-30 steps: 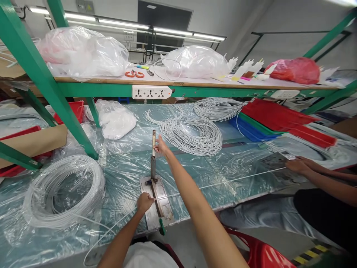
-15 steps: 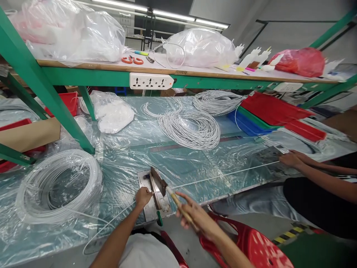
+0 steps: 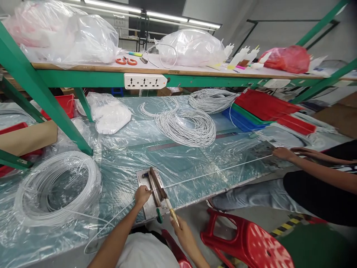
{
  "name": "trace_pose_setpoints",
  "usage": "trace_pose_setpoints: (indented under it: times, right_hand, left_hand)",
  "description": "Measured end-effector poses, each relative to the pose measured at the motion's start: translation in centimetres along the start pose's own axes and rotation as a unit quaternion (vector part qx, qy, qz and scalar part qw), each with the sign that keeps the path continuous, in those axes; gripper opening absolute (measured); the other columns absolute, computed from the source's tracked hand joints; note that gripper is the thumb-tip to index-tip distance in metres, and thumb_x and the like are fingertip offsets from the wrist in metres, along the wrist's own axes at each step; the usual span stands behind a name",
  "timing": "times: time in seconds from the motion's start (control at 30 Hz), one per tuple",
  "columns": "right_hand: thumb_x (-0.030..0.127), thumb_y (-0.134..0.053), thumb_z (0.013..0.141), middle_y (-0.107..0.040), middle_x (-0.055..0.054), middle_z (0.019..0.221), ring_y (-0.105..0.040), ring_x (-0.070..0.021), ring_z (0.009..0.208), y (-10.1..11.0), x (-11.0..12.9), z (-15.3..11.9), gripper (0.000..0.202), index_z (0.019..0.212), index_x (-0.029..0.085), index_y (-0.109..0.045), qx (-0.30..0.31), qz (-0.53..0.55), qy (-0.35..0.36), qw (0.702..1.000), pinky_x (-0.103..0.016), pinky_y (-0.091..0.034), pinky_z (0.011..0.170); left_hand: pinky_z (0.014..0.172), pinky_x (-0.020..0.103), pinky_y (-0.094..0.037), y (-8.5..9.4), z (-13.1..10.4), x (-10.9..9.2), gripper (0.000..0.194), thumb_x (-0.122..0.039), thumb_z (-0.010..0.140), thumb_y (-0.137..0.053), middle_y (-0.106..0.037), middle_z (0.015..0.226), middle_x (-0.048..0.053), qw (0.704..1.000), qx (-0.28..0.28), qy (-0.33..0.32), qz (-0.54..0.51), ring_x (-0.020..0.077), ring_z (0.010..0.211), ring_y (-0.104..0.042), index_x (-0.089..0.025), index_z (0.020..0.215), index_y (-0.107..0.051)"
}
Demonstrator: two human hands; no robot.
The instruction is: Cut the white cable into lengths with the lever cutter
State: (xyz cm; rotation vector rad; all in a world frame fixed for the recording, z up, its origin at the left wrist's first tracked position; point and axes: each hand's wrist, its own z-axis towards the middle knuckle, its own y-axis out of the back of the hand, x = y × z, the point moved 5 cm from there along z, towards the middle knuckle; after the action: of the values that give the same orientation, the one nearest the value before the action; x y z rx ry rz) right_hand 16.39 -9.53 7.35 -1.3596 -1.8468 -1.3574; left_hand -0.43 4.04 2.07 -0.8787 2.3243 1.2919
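Note:
My left hand (image 3: 142, 195) pinches the white cable (image 3: 122, 213) at the left side of a small lever cutter (image 3: 154, 201) near the table's front edge. My right hand (image 3: 180, 226) is wrapped round the cutter's handle (image 3: 172, 213), and the blade is tilted down close to the base. From the cutter the cable (image 3: 217, 171) runs taut to the right, where another person's hand (image 3: 283, 153) holds it over a dark plate. Behind my left hand the cable trails to a large coil (image 3: 58, 188).
Bundled cables (image 3: 185, 128) lie mid-table, with red, green and blue trays (image 3: 248, 119) behind at the right. A green shelf frame (image 3: 52, 100) rises at the left. Red stools (image 3: 248, 238) stand by the front edge.
My right hand has moved down and left with the handle, and the blade has dropped toward the base. My left hand holds nearly the same spot. The view has shifted slightly.

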Motion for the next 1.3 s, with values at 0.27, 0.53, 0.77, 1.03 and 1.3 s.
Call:
trace_pose_setpoints:
  times: [0.27, 0.53, 0.77, 1.03, 1.3]
  right_hand:
    - [0.054, -0.036, 0.082, -0.056, -0.005, 0.069, -0.050, -0.0193, 0.066, 0.0, 0.2, -0.1, 0.046, 0.079, 0.013, -0.057, 0.013, -0.056, 0.025, 0.998, -0.030, -0.039, 0.064]
    - [0.050, -0.035, 0.080, -0.052, -0.003, 0.063, -0.045, -0.0161, 0.061, -0.2, 0.2, -0.1, 0.040, 0.072, 0.015, -0.052, -0.009, -0.085, 0.036, 0.996, -0.027, -0.036, 0.058]
    - [0.054, -0.035, 0.080, -0.059, -0.006, 0.069, -0.052, -0.0197, 0.067, -0.1, 0.1, -0.3, 0.044, 0.076, 0.015, -0.055, -0.016, -0.089, 0.027, 0.996, -0.030, -0.040, 0.065]
    - [0.067, -0.048, 0.066, -0.061, -0.007, 0.063, -0.058, -0.0269, 0.065, -2.2, -4.0, -0.5, 0.053, 0.078, 0.017, -0.063, -0.073, -0.016, -0.037, 0.997, -0.038, -0.046, 0.063]
    - [0.055, -0.059, 0.069, -0.045, 0.007, 0.053, -0.035, -0.0081, 0.037, 3.5, 6.4, -0.5, 0.067, 0.124, 0.019, -0.045, 0.104, 0.143, -0.099, 0.979, -0.023, -0.031, 0.041]
  left_hand:
    - [0.051, 0.021, -0.029, -0.3, 0.4, 0.2, 0.029, -0.034, 0.077, -0.061, -0.058, 0.060, 0.000, 1.000, 0.002, -0.005, -0.023, 0.0153, 0.063, -0.057, -0.018, 0.054, -0.053]
    - [0.050, 0.022, -0.028, -0.1, 0.3, 0.3, 0.033, -0.030, 0.075, -0.061, -0.047, 0.050, -0.003, 0.998, -0.001, -0.026, -0.054, 0.0140, 0.055, -0.053, -0.018, 0.049, -0.045]
    - [0.051, 0.022, -0.029, -0.5, 0.5, 0.7, 0.030, -0.030, 0.073, -0.062, -0.049, 0.050, -0.003, 0.997, 0.003, -0.006, -0.076, 0.0145, 0.057, -0.054, -0.018, 0.049, -0.048]
    - [0.053, 0.022, -0.029, -0.1, 0.8, 1.1, 0.029, -0.026, 0.065, -0.068, -0.043, 0.046, -0.005, 0.988, 0.019, -0.023, -0.150, 0.0137, 0.058, -0.051, -0.018, 0.047, -0.047]
    - [0.047, 0.023, -0.022, 2.0, -2.1, 0.9, 0.047, -0.061, 0.058, -0.067, -0.032, 0.045, -0.008, 0.935, 0.121, -0.064, -0.326, 0.0073, 0.044, -0.030, -0.018, 0.053, -0.047]
